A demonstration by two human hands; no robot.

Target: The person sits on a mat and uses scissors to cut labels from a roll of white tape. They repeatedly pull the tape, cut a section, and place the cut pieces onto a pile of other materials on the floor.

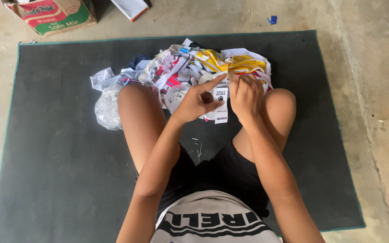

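1. Head view: left hand [194, 102] pinching a white printed tag [221, 105], forefinger stretched out; right hand [246, 94] curling closed on the tag's top edge.
2. Sitting just before the scrap pile [181, 69], between the knees.
3. Lying on a dark mat [59, 135], bare room stretching toward both side edges.

Head camera — steeply downward, close

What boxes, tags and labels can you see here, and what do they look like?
White tag: a narrow upright strip with black print, between the left hand and right hand, pinched by the left fingers.
Cardboard box: top left on the concrete floor, beyond the mat; brown with red, white and green panels.
Flat white package: top centre, beside the box, with a red edge.
Scrap pile: white, yellow, red and blue scraps on the dark mat.
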